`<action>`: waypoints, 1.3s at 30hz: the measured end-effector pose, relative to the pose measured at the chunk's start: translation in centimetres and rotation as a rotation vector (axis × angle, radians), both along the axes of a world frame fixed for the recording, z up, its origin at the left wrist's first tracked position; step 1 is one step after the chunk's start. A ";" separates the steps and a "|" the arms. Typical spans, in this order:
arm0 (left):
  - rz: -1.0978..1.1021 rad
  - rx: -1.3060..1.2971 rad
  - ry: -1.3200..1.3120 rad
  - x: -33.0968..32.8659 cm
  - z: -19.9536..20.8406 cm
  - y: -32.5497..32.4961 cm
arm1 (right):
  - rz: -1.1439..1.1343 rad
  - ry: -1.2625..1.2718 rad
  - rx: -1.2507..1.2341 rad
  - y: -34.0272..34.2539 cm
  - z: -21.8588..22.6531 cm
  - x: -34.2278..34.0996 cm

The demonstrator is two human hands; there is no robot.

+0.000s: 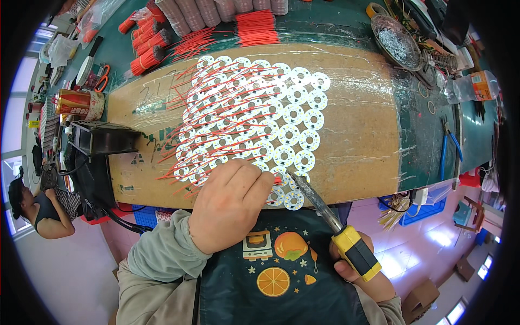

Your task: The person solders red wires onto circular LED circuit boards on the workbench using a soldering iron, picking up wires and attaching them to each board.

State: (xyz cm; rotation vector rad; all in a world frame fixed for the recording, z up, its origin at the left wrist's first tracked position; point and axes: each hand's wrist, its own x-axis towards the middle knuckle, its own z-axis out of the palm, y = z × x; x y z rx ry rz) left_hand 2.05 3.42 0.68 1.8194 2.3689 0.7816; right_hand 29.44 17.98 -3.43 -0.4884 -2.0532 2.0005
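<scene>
Rows of round white LED ring boards [304,140] cover the middle of a brown board, many with thin red wires [201,125] lying across them to the left. Over the near rows, my left hand [230,203] is closed with its fingertips together, and short red wire ends show at the tips. My right hand [346,265] grips a soldering iron [357,252] by its yellow and black handle. The iron's metal shaft slants up and left, its tip at the near-right boards beside my left fingertips. My left hand hides some boards.
A black stand [103,138] and a red-gold can [73,103] are at left. Bundled red wires [257,28] and stacked boards [206,12] lie at the back. At right are a metal dish [398,43], blue-handled pliers [444,154] and a plastic bottle [476,86]. Someone sits far left.
</scene>
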 end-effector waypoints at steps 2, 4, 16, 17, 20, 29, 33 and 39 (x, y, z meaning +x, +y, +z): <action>0.029 0.007 -0.001 0.2 0.1 0.0 | 0.002 -0.006 0.008 0.3 -0.1 0.4; 0.028 0.001 0.011 0.4 0.6 -0.2 | 0.050 0.017 0.018 0.5 -0.1 0.7; -0.082 -0.012 -0.014 0.5 -0.3 -0.8 | 0.009 0.007 0.024 0.2 0.0 0.8; -0.083 -0.018 -0.006 0.5 -0.3 -0.7 | 0.008 0.007 0.025 0.2 -0.3 0.9; -0.081 -0.016 0.011 0.6 -0.3 -0.6 | 0.019 0.036 0.050 0.2 -0.6 1.1; -0.079 -0.013 0.009 0.7 -0.3 -0.6 | 0.038 -0.009 0.109 0.2 -0.3 1.2; -0.080 -0.022 0.007 0.7 -0.2 -0.5 | 0.027 -0.020 0.079 0.0 -0.1 0.9; -0.080 -0.028 0.012 0.7 -0.1 -0.6 | 0.143 0.014 0.171 1.2 -1.3 2.5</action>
